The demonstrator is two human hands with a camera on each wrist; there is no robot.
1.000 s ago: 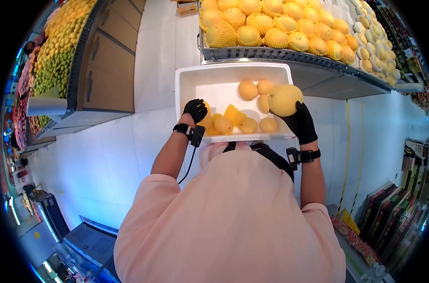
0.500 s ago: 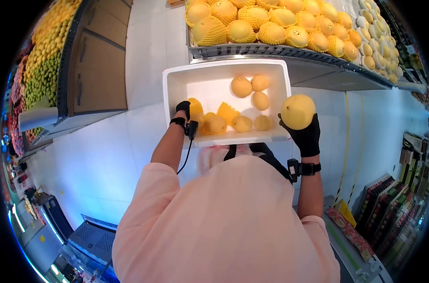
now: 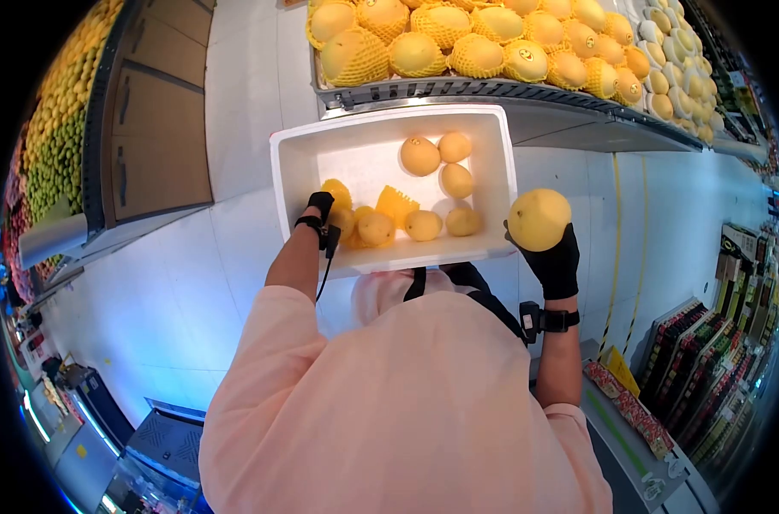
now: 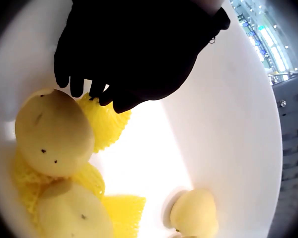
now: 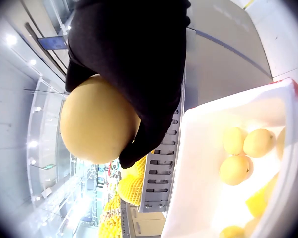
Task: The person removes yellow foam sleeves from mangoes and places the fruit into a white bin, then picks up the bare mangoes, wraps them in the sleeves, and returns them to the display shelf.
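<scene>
Over the right end of the white foam box (image 3: 394, 117), my gloved right hand (image 3: 554, 261) grips a large, round, bare yellow fruit (image 3: 539, 219) just outside the rim. In the right wrist view the right hand (image 5: 134, 64) has its fingers curled round the fruit (image 5: 97, 121). My gloved left hand (image 3: 319, 207) is inside the box at its left wall. The left wrist view shows the left hand (image 4: 134, 47) above a bare fruit (image 4: 54, 133), its fingertips pinching a yellow foam net (image 4: 107, 121); the grip is partly hidden.
Several smaller yellow fruits (image 3: 420, 157) and another foam net (image 3: 395, 206) lie in the box. Behind it stands a display shelf (image 3: 492, 88) with netted fruit (image 3: 478, 56). Another fruit stand (image 3: 59, 171) is at the left, and stacked goods (image 3: 698, 355) are at the right.
My right hand has carried the large fruit from over the box's right side to outside its rim. My left hand has moved lower against the left wall; the head view has shifted.
</scene>
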